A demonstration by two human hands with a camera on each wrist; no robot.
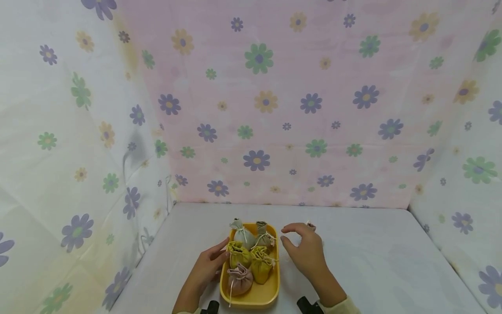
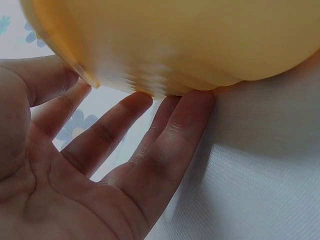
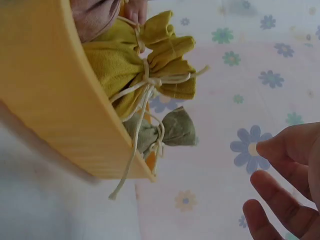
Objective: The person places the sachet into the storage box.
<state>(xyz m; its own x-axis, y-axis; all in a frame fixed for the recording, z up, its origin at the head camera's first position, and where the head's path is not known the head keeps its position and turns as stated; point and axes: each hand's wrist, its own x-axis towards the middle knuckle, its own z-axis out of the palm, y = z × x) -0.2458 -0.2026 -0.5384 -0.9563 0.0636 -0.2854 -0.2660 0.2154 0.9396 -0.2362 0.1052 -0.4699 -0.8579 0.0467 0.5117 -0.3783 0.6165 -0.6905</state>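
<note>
A yellow tray (image 1: 270, 297) holds several small drawstring pouches: a pale grey-green pouch (image 1: 244, 235), an olive-grey pouch (image 1: 264, 235), two mustard pouches, one a mustard pouch (image 1: 261, 267) on the right, and a dusty-pink pouch (image 1: 241, 281) at the near end. My left hand (image 1: 209, 264) rests its fingertips against the tray's left outer wall, fingers (image 2: 170, 135) fairly straight. Just right of the tray, my right hand (image 1: 307, 250) hovers with thumb and fingers apart and nothing between them. Behind its knuckles shows a bit of a pinkish pouch (image 1: 311, 226), mostly hidden.
The tray stands on a white-covered table (image 1: 376, 257). Flower-printed cloth (image 1: 290, 87) hangs behind and at both sides. Dark wrist-camera mounts (image 1: 307, 305) show at the lower edge of the head view. A loose string (image 3: 131, 160) hangs over the tray's rim.
</note>
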